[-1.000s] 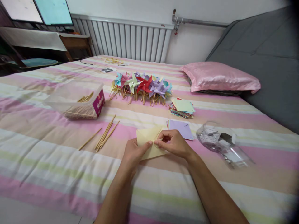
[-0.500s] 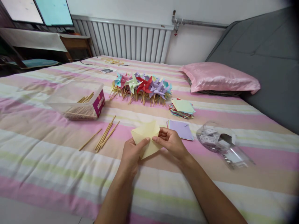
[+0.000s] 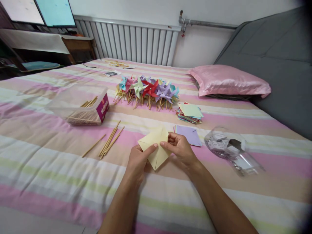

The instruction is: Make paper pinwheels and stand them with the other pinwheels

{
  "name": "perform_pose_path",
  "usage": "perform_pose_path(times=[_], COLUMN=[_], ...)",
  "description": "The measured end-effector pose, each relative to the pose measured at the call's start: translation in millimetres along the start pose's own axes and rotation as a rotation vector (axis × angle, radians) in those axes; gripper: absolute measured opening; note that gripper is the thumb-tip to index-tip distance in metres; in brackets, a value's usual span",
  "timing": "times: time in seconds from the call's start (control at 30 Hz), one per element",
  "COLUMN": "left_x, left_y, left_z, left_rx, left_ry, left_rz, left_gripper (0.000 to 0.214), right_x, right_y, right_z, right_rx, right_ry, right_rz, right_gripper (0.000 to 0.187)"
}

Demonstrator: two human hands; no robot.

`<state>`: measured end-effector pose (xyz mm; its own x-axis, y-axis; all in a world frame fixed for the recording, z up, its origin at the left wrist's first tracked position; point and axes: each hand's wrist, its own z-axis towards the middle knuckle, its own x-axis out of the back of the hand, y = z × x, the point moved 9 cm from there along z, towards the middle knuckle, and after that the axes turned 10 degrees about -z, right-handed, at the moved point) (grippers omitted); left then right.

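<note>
A square of pale yellow paper (image 3: pixel 156 138) with slits at its corners is held above the bed between both hands. My left hand (image 3: pixel 138 161) grips its left side, thumb on top and fingers hidden beneath. From the right, my right hand (image 3: pixel 181 150) pinches the sheet, its thumb near the middle. Just beyond that hand lies a small stack of purple paper squares (image 3: pixel 187 135), the top one slit at a corner. Several wooden sticks (image 3: pixel 110 141) rest on the bedcover to the left of my left hand.
Finished paper pinwheels (image 3: pixel 148 89) on sticks stand in a cluster behind. A clear plastic box (image 3: pixel 75 100) of sticks is at left. A pile of coloured paper (image 3: pixel 190 112) and a clear container (image 3: pixel 225 143) with small packets lie at right. Farther back is a pink pillow (image 3: pixel 229 79).
The yellow paper has turned a little and tilted to face me more, so its slits show more clearly. Both hands have barely moved and keep hold of it.
</note>
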<state>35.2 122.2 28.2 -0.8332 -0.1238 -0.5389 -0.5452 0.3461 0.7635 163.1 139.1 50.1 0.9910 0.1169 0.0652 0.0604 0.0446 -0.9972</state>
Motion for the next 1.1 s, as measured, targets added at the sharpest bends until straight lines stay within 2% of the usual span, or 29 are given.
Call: perform_pose_path(times=[0.4,0.57,0.67,0.73,0.8,0.87,0.93,1.1], left_x=[3.5,7.3,11.9,15.9,18.9,20.2,20.4,19.9], left_y=[1,6,12,15,16,16,16,13], left_z=[0,0,1,1,2,3,3,4], left_rx=[-0.039,-0.073,-0.094,-0.101,-0.096,-0.085,-0.071,-0.049], left_ry=[0.026,0.065,0.103,0.135,0.158,0.164,0.159,0.14], left_rz=[0.018,-0.074,-0.126,-0.155,-0.184,-0.21,-0.23,-0.227], left_gripper=[0.044,0.052,0.048,0.046,0.043,0.04,0.038,0.038], right_x=[-3,10,26,30,20,2,-11,-21], right_y=[-7,-19,-36,-43,-44,-40,-35,-26], right_z=[1,1,-7,-12,-13,-14,-17,-16], right_rx=[0.062,0.15,0.28,0.324,0.314,0.271,0.232,0.213], right_ry=[-0.013,0.11,0.264,0.289,0.13,-0.107,-0.254,-0.297], right_rz=[-0.08,-0.167,-0.264,-0.313,-0.346,-0.379,-0.405,-0.411], right_gripper=[0.031,0.046,0.035,0.023,0.018,0.02,0.025,0.027])
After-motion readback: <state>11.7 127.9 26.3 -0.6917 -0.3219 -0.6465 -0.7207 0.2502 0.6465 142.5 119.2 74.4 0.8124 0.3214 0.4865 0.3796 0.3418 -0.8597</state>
